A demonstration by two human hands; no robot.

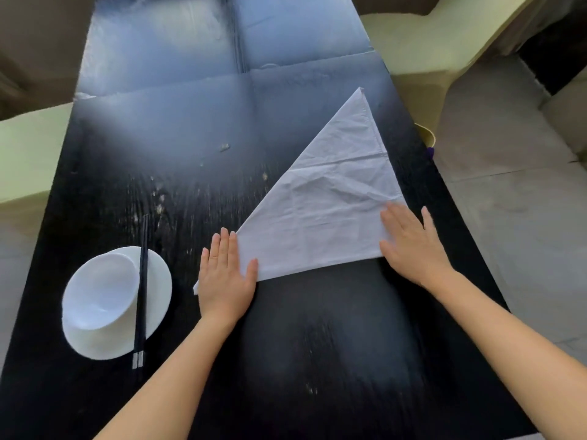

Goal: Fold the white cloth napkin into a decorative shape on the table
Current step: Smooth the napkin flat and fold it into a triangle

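Observation:
The white cloth napkin (327,204) lies flat on the black table (178,128), folded into a triangle. One tip points to the far right and a long edge runs along the near side. My left hand (225,274) rests palm down on the napkin's near left corner, fingers straight and together. My right hand (413,246) lies palm down on the near right corner, fingers spread. Neither hand grips the cloth.
A white bowl (98,290) sits on a white plate (155,281) at the near left, with dark chopsticks (141,290) laid across them. Pale green chairs (419,42) stand at both sides. The table's right edge runs close to the napkin.

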